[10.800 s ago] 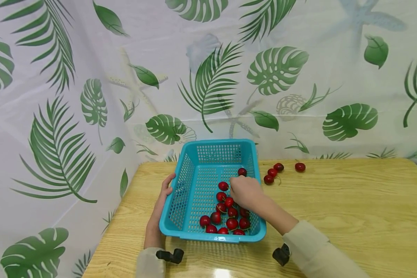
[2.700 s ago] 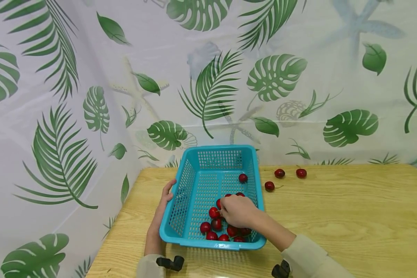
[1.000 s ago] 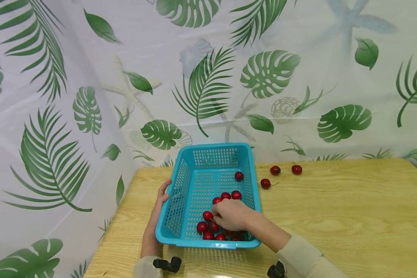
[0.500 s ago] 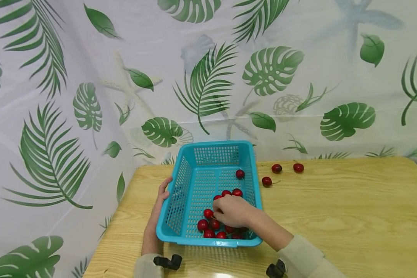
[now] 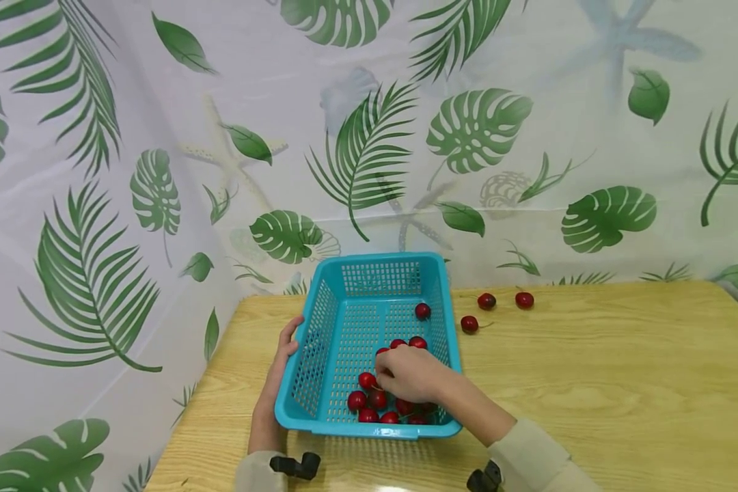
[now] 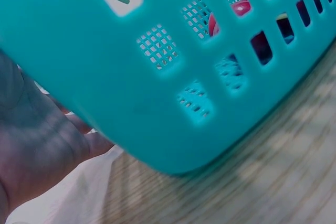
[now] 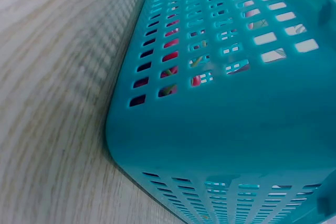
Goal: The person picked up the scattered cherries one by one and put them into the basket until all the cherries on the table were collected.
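A blue plastic basket (image 5: pixel 369 430) with latticed walls stands on the table, several red cherries (image 5: pixel 357 400) gathered in its front half. One cherry (image 5: pixel 422 311) lies apart near its right wall. My left hand (image 5: pixel 277 376) rests against the outside of the left wall, its fingers along the rim; the left wrist view shows the palm (image 6: pixel 42 140) beside the basket corner. Inside the basket my right hand (image 5: pixel 413 374) reaches down among the cherries with curled fingers. Its fingertips are beside a cherry (image 5: pixel 367 380) whose stem points towards them. Whether they pinch anything is hidden.
Three more cherries lie on the wooden table (image 5: pixel 566 383) right of the basket; the farthest cherry (image 5: pixel 525 300) is near the back edge. A leaf-printed cloth (image 5: pixel 498 225) hangs behind and to the left.
Four cherries lay on the table 10.8 seconds ago; three lie there now. My right hand has come forward and left inside the basket. Over the last second both hands stay nearly still.
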Available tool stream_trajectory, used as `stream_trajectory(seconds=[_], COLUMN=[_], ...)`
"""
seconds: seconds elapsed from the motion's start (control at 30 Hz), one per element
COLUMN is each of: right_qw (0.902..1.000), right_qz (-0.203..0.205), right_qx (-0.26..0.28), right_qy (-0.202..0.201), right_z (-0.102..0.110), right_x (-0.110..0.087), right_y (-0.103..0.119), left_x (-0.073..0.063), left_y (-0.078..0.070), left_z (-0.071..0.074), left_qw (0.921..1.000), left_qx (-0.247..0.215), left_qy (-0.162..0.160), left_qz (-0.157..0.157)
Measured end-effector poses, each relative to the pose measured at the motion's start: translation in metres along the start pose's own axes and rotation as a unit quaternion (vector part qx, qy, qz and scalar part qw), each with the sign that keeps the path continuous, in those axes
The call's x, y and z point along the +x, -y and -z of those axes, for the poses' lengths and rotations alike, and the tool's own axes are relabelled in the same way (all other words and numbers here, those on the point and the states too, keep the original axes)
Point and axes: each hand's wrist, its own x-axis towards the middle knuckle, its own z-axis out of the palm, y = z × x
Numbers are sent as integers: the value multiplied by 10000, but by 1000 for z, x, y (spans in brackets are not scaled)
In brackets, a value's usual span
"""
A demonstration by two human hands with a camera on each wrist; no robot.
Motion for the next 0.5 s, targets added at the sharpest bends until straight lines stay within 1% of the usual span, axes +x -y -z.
stream_trajectory(seconds=[0.03, 0.07, 0.13, 0.17, 0.2, 0.27, 0.3, 0.33, 0.37, 0.4, 0.43, 0.5], right_qw=[10000, 10000, 9999, 9999, 9999, 9998, 9999, 9999, 9999, 9999, 9999, 9998], right_qz=[-3, -6, -23, -35, -47, -74, -69, -76, -78, -78, -87, -103], right_qx=[6, -2, -22, -40, -65, -78, -61, -53, -36, -23, -7, 11], right_qy=[-37, -63, -112, -130, -140, -138, -133, -122, -115, -117, -129, -162], right_z=[0, 0, 1, 1, 1, 1, 1, 1, 0, 0, 0, -1], right_x=[0, 1, 1, 2, 2, 2, 2, 2, 2, 2, 2, 3], right_y=[0, -1, -1, -2, -2, -2, -2, -2, -2, -2, -2, -1], left_x=[1, 3, 11, 16, 25, 41, 45, 49, 49, 47, 40, 28], left_y=[3, 8, 24, 35, 52, 81, 91, 99, 101, 97, 85, 61], left_z=[2, 5, 15, 22, 33, 52, 58, 64, 66, 64, 56, 41], left_qw=[10000, 9999, 9992, 9980, 9952, 9879, 9862, 9818, 9813, 9831, 9870, 9917], left_qx=[-32, -52, -133, -230, -333, -485, -547, -662, -668, -581, -460, -234], left_qy=[35, 62, 160, 252, 397, 618, 690, 844, 877, 824, 699, 532], left_qz=[-6, -95, -338, -537, -830, -1337, -1399, -1568, -1578, -1528, -1372, -1151])
